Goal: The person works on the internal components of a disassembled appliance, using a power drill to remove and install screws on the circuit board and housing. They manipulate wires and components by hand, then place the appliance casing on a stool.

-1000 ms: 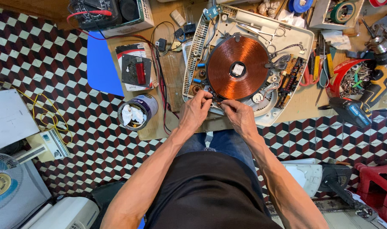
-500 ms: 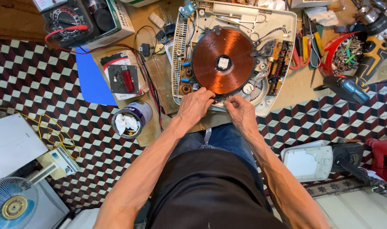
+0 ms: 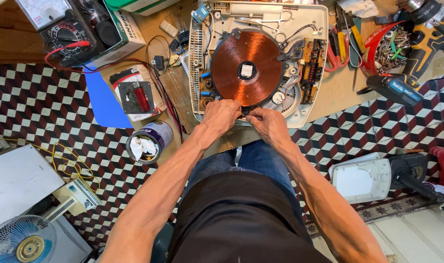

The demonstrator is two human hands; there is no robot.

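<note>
On a cluttered wooden workbench above chequered floor tiles, left hand (image 3: 221, 116) and right hand (image 3: 266, 123) pinch something small, closed-fingered, at the near rim of the flat copper coil (image 3: 247, 68) in the opened white plastic cooker housing (image 3: 315, 19); steady, gentle fingertip pressure seems wisest.

Hands: left hand (image 3: 222, 117) and right hand (image 3: 268, 124) pinch at the copper coil's (image 3: 246, 68) near edge.
Casing: opened white cooker shell (image 3: 319, 19) on the workbench (image 3: 338, 90).
</note>
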